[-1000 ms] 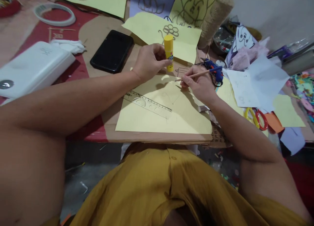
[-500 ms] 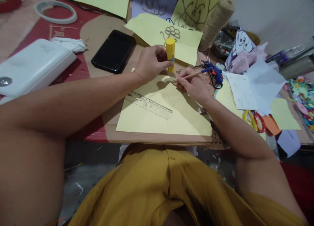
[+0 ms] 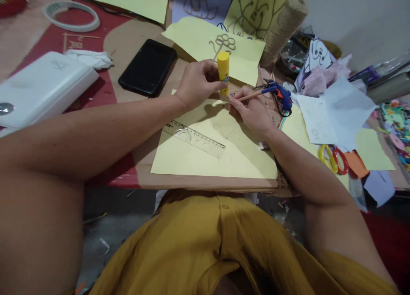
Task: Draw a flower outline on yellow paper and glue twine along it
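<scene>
A yellow glue stick stands upright on the far part of a yellow sheet of paper, pinched in the fingers of my left hand. Close by on its right, my right hand grips a pencil, its tip down at the paper near the base of the glue stick. Faint pencil lines mark the sheet below my hands. A clear ruler lies slanted across the paper's left half. Part of a small white eraser-like piece shows beside my right wrist.
A black phone and a white power bank-like box lie to the left, with a tape roll behind. Rightward are a blue glue gun, scissors and paper scraps. Twine stands at the back.
My right hand has shifted slightly up and left with the pencil, bringing its tip closer to the base of the glue stick. My left hand stays nearly still.
</scene>
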`<action>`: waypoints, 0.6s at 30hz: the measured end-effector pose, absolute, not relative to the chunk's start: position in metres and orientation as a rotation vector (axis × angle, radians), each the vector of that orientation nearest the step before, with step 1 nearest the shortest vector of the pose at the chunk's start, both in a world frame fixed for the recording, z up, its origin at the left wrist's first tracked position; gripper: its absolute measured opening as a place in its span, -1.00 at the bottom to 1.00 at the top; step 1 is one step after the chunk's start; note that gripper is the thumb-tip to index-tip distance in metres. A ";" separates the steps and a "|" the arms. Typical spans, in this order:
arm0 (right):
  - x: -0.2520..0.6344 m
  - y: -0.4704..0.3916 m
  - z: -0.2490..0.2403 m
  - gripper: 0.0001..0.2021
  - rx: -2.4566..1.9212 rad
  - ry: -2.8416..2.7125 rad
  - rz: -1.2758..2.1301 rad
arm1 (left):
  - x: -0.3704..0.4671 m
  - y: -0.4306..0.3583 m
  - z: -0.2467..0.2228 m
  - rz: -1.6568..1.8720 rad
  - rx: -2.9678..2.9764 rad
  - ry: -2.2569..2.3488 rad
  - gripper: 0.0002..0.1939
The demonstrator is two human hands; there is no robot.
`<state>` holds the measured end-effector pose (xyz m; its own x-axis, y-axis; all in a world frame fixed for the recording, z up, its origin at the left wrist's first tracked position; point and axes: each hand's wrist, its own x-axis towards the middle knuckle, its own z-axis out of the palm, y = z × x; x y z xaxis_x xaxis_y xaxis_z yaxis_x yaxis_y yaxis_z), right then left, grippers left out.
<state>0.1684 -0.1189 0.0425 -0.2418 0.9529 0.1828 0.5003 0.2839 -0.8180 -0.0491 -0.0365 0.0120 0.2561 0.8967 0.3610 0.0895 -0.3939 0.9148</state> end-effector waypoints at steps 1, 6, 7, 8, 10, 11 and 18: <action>0.169 -0.118 0.041 -0.72 -1.299 -1.862 0.826 | -0.049 -0.037 0.013 1.231 1.705 0.915 -0.45; 0.169 -0.115 0.035 -0.69 -1.299 -1.849 0.787 | -0.049 -0.039 0.014 1.183 1.767 0.926 -0.46; 0.169 -0.115 0.035 -0.70 -1.302 -1.845 0.786 | -0.049 -0.038 0.014 1.173 1.770 0.927 -0.44; 0.169 -0.115 0.034 -0.70 -1.304 -1.839 0.794 | -0.049 -0.037 0.013 1.167 1.768 0.928 -0.41; 0.168 -0.116 0.036 -0.71 -1.303 -1.811 0.825 | -0.048 -0.035 0.011 1.171 1.755 0.931 -0.31; 0.168 -0.116 0.037 -0.70 -1.305 -1.789 0.837 | -0.048 -0.034 0.011 1.176 1.752 0.934 -0.26; 0.172 -0.136 0.057 -0.65 -1.348 -1.700 0.789 | -0.050 -0.044 0.021 1.225 1.826 0.929 -0.31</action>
